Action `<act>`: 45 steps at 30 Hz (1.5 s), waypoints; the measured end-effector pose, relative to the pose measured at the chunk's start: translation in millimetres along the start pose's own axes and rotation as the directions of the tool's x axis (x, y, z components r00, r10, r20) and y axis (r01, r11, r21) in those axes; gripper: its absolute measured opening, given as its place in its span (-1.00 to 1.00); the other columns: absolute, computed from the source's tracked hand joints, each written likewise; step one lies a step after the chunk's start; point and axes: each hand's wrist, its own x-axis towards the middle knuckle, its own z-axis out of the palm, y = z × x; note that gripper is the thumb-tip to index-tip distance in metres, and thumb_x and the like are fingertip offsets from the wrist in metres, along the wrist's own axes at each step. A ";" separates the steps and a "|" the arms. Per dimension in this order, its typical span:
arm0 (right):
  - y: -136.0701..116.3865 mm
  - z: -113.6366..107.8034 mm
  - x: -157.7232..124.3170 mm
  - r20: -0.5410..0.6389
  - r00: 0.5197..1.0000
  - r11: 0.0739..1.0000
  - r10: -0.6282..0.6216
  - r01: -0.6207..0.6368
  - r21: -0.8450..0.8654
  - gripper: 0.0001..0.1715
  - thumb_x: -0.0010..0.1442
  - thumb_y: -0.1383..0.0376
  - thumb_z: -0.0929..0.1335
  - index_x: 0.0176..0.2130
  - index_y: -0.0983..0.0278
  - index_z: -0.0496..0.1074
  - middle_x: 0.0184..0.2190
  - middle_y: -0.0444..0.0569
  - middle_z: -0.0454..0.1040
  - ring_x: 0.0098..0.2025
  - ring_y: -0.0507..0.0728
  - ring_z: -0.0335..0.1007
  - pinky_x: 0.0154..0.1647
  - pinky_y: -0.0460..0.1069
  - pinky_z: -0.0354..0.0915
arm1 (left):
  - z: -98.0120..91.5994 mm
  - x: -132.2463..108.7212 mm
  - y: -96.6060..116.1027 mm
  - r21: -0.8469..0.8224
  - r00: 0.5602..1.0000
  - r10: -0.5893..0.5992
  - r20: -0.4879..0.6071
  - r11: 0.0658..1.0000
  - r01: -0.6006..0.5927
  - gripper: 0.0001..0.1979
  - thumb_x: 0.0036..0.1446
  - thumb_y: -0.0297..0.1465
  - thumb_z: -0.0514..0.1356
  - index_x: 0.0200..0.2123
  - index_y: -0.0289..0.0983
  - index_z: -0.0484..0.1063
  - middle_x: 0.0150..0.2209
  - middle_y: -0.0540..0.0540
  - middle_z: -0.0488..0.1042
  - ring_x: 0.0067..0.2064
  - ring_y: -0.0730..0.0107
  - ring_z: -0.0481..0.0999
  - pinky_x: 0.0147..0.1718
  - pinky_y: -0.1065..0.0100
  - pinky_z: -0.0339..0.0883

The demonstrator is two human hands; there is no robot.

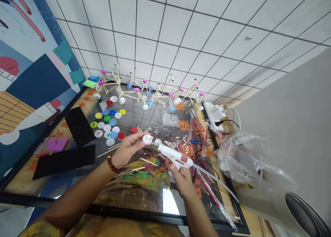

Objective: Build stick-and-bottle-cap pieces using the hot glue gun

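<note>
Pinched in our left hand (pixel 128 148), the white cap (pixel 147 139) sits just left of the glue gun (pixel 173 156), whose nozzle our right hand (pixel 181 176) points up-left at it.

A wall of large white square tiles with dark grout lines (pixel 196 30) fills the upper part of the view, evenly lit by bright, soft light. On the left stands a painted mural panel in blue, teal, pink and red shapes (pixel 28 57). On the right a plain pale grey flat panel (pixel 292 112) runs along the edge of the glass-topped table with a black frame (pixel 144 216), whose glossy surface shows colourful printed pictures and orange characters beneath the glass and reflects the tile grid. A white power strip with plugs and cables (pixel 216 113) lies at the table's far right corner.
</note>
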 end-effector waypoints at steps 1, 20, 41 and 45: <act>0.3 -0.2 0.0 0.011 1.000 1.000 -0.009 0.009 -0.003 -0.62 0.29 0.03 0.28 -0.35 0.26 0.40 -0.43 -0.08 0.39 -0.37 0.10 0.30 -0.28 -0.02 0.28 | 0.2 0.1 0.3 0.002 1.000 0.002 0.000 1.000 -0.002 -0.60 0.04 -0.27 0.37 -0.02 -0.19 0.56 0.00 -0.16 0.58 0.05 0.15 0.53 0.11 0.16 0.30; -0.4 0.8 0.3 -0.008 1.000 1.000 0.011 -0.011 -0.005 -0.63 0.30 0.06 0.28 -0.39 0.28 0.34 -0.48 -0.12 0.29 -0.45 0.04 0.18 -0.38 -0.05 0.18 | -2.4 1.3 -3.2 0.039 0.998 0.053 0.016 0.998 -0.053 -0.61 0.05 -0.32 0.37 -0.01 -0.18 0.55 0.01 -0.14 0.58 0.04 0.21 0.54 0.09 0.22 0.34; -2.9 1.1 1.4 -0.062 0.998 0.999 0.015 -0.018 -0.046 -0.62 0.28 0.03 0.29 -0.33 0.29 0.40 -0.42 -0.06 0.41 -0.37 0.10 0.30 -0.26 -0.01 0.29 | -4.0 1.4 -4.8 0.060 0.997 0.053 0.055 0.997 -0.056 -0.62 0.07 -0.33 0.35 0.00 -0.17 0.54 0.04 -0.14 0.56 0.08 0.19 0.52 0.12 0.19 0.33; -3.4 -0.3 0.7 -0.061 0.998 0.998 0.033 -0.036 -0.044 -0.60 0.28 0.02 0.28 -0.35 0.28 0.40 -0.46 -0.07 0.40 -0.38 0.10 0.29 -0.27 -0.01 0.29 | -0.8 0.6 -1.0 0.064 0.996 0.062 0.058 0.996 -0.066 -0.63 0.04 -0.32 0.37 -0.03 -0.20 0.56 0.01 -0.16 0.58 0.05 0.16 0.54 0.11 0.16 0.35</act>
